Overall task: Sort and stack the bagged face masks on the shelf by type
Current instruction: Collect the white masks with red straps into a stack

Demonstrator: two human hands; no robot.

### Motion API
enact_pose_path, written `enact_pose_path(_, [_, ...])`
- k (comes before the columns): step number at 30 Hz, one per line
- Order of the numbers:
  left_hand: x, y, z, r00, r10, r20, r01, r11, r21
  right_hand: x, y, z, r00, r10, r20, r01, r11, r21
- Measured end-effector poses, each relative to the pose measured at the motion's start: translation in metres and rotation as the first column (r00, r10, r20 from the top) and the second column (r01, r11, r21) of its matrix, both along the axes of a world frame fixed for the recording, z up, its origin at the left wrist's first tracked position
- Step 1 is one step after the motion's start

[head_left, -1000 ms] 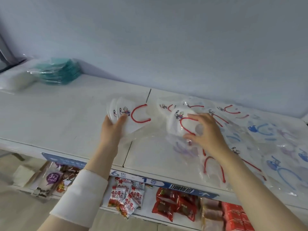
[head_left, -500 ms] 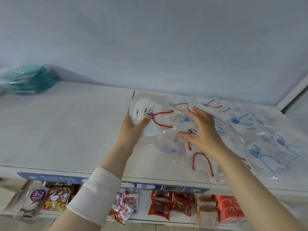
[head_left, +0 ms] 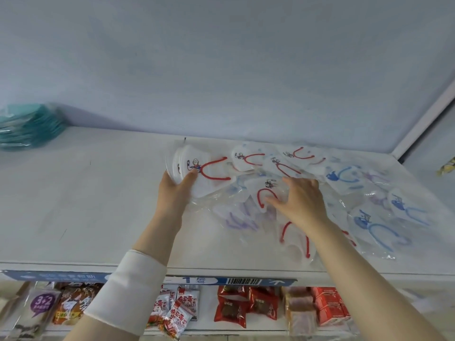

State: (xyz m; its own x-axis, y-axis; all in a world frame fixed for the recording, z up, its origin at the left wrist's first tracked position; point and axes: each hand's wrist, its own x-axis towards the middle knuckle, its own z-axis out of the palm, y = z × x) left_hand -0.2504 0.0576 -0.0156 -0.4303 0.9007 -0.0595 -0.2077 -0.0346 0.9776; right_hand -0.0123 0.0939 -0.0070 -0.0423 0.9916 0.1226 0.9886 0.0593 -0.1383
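Since a second ago the right hand (head_left: 302, 200) drops onto another red-loop mask (head_left: 267, 190) at centre, fingers spread flat, while the left hand (head_left: 176, 190) grips the red stack (head_left: 194, 166); teal stack (head_left: 27, 126) upper left looks done, and blue and purple bags (head_left: 369, 222) at right lie unsorted.

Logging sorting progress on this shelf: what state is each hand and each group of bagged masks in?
left hand: gripping the stack of white bagged masks with red ear loops
right hand: open, fingers spread on a loose red-looped bagged mask
blue-looped bagged masks: loose, scattered, unstacked
purple-looped bagged mask: loose, partly overlapped
teal bagged masks: stacked at the far left of the white shelf
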Motion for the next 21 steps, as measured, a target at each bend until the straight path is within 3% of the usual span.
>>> enact_pose_path(4, [0.006, -0.001, 0.000, 1.000, -0.026, -0.005, 0.026, 1.000, 0.017, -0.019, -0.004, -0.009, 0.998, -0.008, 0.070, 0.013, 0.997, -0.082])
enact_pose_path(9, [0.002, -0.002, -0.003, 1.000, -0.008, -0.016, 0.008, 1.000, 0.010, -0.014, -0.004, -0.005, 0.992, 0.073, -0.101, -0.075, 0.997, -0.010])
enact_pose_path(14, [0.003, 0.000, -0.006, 1.000, 0.003, 0.015, -0.003, 1.000, -0.003, -0.015, -0.004, -0.006, 0.999, -0.038, 0.004, 0.039, 0.996, -0.076])
enact_pose_path(19, [0.013, 0.003, -0.004, 0.998, -0.063, -0.003, 0.063, 0.997, 0.041, -0.012, 0.026, -0.003, 0.983, -0.121, -0.140, 0.111, 0.991, -0.078])
enact_pose_path(21, [0.016, 0.004, -0.001, 0.997, -0.072, -0.005, 0.072, 0.996, 0.059, -0.006, 0.043, -0.002, 0.983, -0.147, -0.111, 0.134, 0.984, -0.119])
